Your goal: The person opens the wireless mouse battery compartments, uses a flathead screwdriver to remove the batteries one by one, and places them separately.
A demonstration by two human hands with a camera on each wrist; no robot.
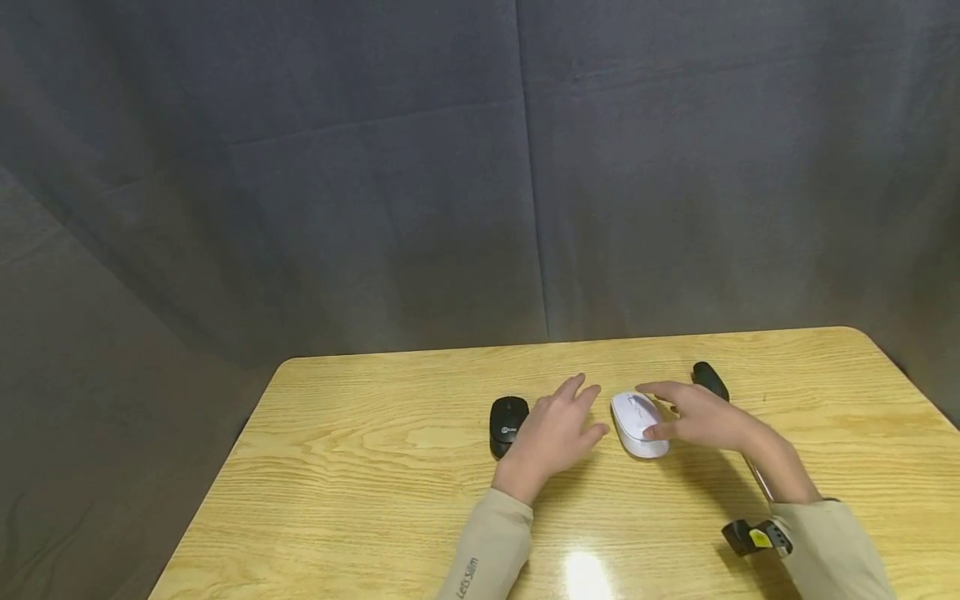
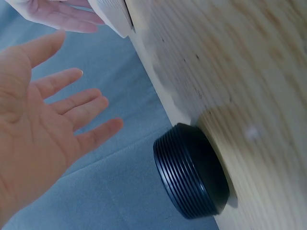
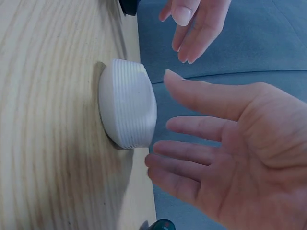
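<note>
A white computer mouse (image 1: 633, 417) lies on the table, with my right hand (image 1: 693, 414) beside and just over its right side, fingers spread. In the right wrist view the mouse (image 3: 127, 104) shows its ribbed side, and the fingertips of the right hand (image 3: 240, 143) are near it. To the left lies a black computer mouse (image 1: 507, 417), partly covered by my left hand (image 1: 558, 425), which hovers between the two mice with its fingers spread. The left wrist view shows the black mouse (image 2: 189, 172) apart from the left hand (image 2: 53, 115); that palm holds nothing.
A dark-handled tool (image 1: 710, 380) with a thin metal shaft lies right of the white mouse, partly under the right forearm. The wooden table (image 1: 337, 467) has its far edge against a grey curtain (image 1: 375, 208). A wrist camera (image 1: 753, 537) sticks out from the right sleeve.
</note>
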